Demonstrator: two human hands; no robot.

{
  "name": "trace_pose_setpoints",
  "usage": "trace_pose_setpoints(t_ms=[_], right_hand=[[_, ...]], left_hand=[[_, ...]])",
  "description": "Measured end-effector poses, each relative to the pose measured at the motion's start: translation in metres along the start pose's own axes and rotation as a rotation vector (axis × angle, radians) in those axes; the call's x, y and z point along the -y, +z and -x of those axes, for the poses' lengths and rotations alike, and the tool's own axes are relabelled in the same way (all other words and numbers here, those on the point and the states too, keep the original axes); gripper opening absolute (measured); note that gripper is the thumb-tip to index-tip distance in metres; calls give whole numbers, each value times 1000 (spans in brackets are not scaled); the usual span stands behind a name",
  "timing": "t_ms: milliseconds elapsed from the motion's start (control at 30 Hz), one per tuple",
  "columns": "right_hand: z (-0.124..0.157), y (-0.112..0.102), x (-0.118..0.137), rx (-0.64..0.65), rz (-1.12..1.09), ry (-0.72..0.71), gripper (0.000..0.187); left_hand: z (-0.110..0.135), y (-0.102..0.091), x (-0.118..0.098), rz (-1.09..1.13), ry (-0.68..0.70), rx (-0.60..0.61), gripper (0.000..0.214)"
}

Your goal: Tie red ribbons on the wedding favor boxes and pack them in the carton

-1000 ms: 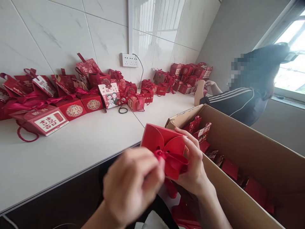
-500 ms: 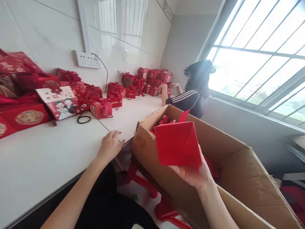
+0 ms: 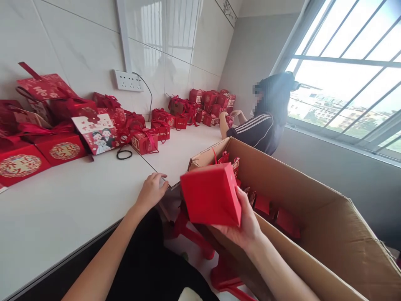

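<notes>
My right hand [image 3: 242, 228] grips a red gift box [image 3: 208, 196] by its side and underside, fingers wrapped round its right edge. The box is tilted so a plain red face points at me, in front of the near left corner of a big cardboard carton [image 3: 313, 251]. Resting on the edge of the white table [image 3: 103, 200], my left hand [image 3: 153, 190] holds nothing, its fingers loosely apart. Several more red boxes [image 3: 288, 223] lie inside the carton, partly hidden by its wall and the held box.
Red gift boxes with ribbons [image 3: 64, 148] are piled along the wall at left, a card with a cartoon couple [image 3: 98, 133] among them. A black loop [image 3: 124, 154] lies on the table. Beyond the carton, a person in dark clothes [image 3: 266, 121] handles boxes. Red stools [image 3: 200, 240] stand below.
My right hand has drawn the red box leftward, away from over the carton, turning it slightly so a side face shows. My left hand stays at the table edge.
</notes>
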State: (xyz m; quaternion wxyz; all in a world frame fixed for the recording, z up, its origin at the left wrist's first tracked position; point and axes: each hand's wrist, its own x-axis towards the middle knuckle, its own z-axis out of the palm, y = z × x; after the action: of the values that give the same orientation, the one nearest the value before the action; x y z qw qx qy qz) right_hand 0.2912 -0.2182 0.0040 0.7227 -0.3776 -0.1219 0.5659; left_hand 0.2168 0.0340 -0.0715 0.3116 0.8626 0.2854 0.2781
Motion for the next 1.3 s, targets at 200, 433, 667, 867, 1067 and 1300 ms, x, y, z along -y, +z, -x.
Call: trace_pose_setpoints(t_ms=[200,433,667,867,1067,1300], right_hand=[[-16,10,-22,25,-64,120,46],[-3,9,-14,90,1062,-627,71],[-16,6,2,-102,1813,-1235,66],[-13,9,7,-91,1826,-1245,60],[-7,14,6,-77,1673,-1199,66],[-3,14,6,-54,1604,-1233,67]], left_hand=[[4,-1,-1,77,-4,-12,24],[6,-22,-11,290,-92,-33,37],[47,-73,-71,644,119,88,48],[72,-89,-99,609,361,8,63],[78,-87,-109,342,164,-205,29],[103,-68,-135,84,608,-468,9]])
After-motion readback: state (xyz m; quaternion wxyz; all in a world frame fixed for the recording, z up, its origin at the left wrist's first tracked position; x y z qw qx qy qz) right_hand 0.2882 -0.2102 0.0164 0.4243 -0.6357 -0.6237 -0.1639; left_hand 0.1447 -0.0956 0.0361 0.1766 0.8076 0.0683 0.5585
